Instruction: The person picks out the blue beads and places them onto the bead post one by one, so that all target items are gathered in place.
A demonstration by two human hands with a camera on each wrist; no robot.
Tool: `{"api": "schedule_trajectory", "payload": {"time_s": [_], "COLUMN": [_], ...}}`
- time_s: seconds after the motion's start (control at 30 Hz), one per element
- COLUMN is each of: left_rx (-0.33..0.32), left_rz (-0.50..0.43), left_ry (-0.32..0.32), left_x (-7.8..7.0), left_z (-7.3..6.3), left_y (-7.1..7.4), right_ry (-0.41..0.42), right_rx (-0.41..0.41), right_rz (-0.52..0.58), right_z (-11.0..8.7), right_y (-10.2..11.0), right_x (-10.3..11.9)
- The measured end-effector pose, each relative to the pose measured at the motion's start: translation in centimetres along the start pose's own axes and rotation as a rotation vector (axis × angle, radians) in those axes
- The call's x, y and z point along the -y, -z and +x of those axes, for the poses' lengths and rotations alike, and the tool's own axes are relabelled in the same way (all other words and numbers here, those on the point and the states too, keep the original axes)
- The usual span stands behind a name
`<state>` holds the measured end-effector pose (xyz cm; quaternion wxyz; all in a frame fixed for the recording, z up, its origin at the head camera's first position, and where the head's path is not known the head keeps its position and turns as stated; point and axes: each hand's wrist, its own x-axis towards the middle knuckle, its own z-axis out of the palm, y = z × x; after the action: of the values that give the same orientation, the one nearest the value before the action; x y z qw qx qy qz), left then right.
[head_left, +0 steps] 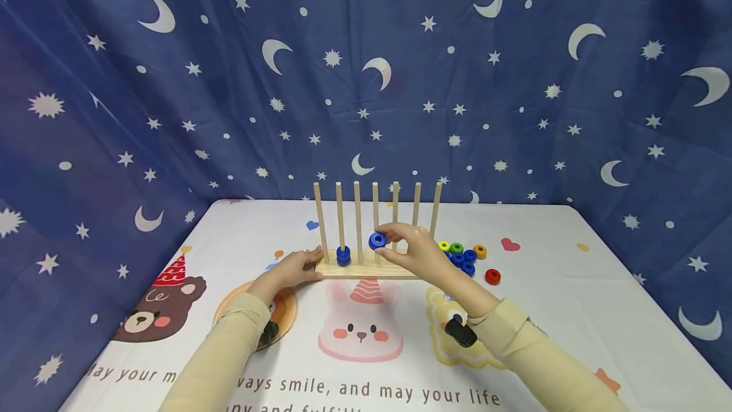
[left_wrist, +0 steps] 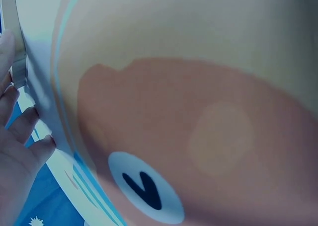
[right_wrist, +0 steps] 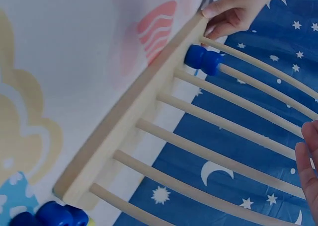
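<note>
A wooden stand [head_left: 366,270] carries a row of several upright pegs. My left hand [head_left: 293,269] grips the left end of its base, thumb in front and fingers behind; in the left wrist view that hand [left_wrist: 17,151] is partly cut off. Between thumb and fingertips, my right hand [head_left: 420,253] pinches a blue ring bead [head_left: 374,246], held up in front of the middle pegs with its hole facing me. Two blue beads [right_wrist: 202,60] sit low on the second peg from the left. The right wrist view shows only fingertips [right_wrist: 309,156] of the right hand, without the held bead.
Right of the stand lies a cluster of loose blue beads [head_left: 469,268], with a yellow bead [head_left: 443,246], a green bead [head_left: 456,248] and an orange bead [head_left: 480,252]. A red bead [head_left: 493,276] lies apart. Behind the printed tablecloth [head_left: 543,336] hangs a starry blue curtain [head_left: 343,30].
</note>
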<state>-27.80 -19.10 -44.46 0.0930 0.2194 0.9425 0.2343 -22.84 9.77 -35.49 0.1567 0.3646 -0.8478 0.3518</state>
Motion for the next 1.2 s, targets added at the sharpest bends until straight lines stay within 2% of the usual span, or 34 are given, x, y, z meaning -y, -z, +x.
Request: {"api": "schedule_trajectory", "payload": {"time_s": [0.17, 0.4, 0.67, 0.87, 1.2], "left_rx": [-0.003, 0.013, -0.002, 0.003, 0.001], "left_rz": [0.003, -0.01, 0.002, -0.022, -0.016], "left_ry": [-0.021, 0.006, -0.012, 0.013, 0.031], "left_x": [0.1, 0.1, 0.2, 0.1, -0.4], "left_z": [0.1, -0.1, 0.1, 0.1, -0.1], "left_y": [-0.2, -0.1, -0.2, -0.2, 0.1], "right_ry": [0.031, 0.024, 0.046, 0.033, 0.018], "right_rx": [-0.017, -0.025, -0.049, -0.017, -0.047], "right_rz": [0.005, 0.009, -0.013, -0.019, 0.078], "right_z": [0.8, 1.5, 2.6, 3.4, 5.1], "right_y": [0.2, 0.2, 0.5, 0.5, 0.1], "right_x": [0.1, 0.1, 0.5, 0.8, 1.2]}}
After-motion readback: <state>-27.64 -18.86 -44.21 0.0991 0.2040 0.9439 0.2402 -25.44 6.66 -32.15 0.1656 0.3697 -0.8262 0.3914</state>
